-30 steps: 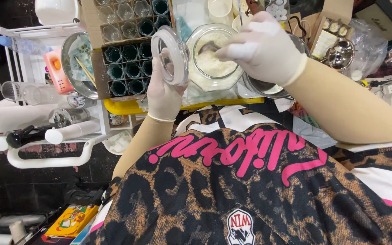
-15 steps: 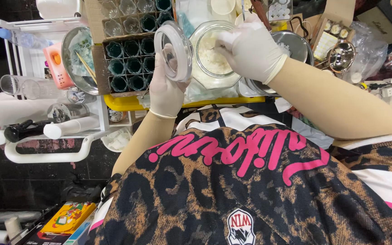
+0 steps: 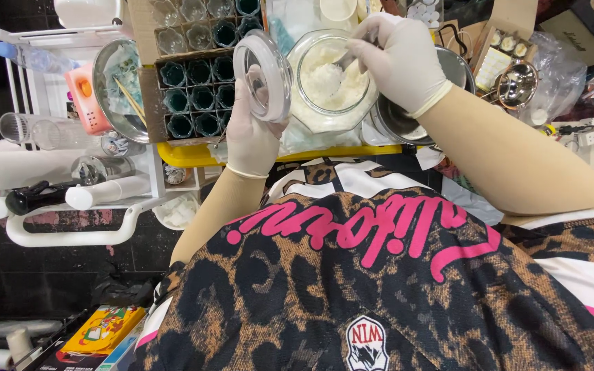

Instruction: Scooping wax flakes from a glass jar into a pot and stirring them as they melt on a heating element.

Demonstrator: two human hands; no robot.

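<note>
A clear glass jar (image 3: 330, 82) with faceted sides stands open on the yellow-edged counter (image 3: 276, 156), about half filled with white powder (image 3: 324, 77). Directly over its mouth the gloved right hand (image 3: 403, 58) has its grip clenched on a metal spoon (image 3: 344, 63), whose bowl dips into the powder; the handle is mostly hidden inside the glove. Just left of the jar, clear of its rim, the gloved left hand (image 3: 249, 134) holds the one round glass lid (image 3: 262, 74) upright on edge, fingers grasping it from behind and below.

Touching the jar on its right, partly under the right forearm, sits one steel bowl (image 3: 407, 120). Left of the lid, a cardboard divider box (image 3: 197, 96) holds rows of dark green glasses, nine showing in the nearer grid, with a second box of clear and green glasses behind it. A second steel bowl (image 3: 115, 93) with two thin sticks in it lies left of that box.

Further left, a white rack (image 3: 70, 206) carries one paper towel roll (image 3: 15, 172). To the far right, well apart from the jar, one small metal strainer (image 3: 515, 86) rests among plastic bags.
</note>
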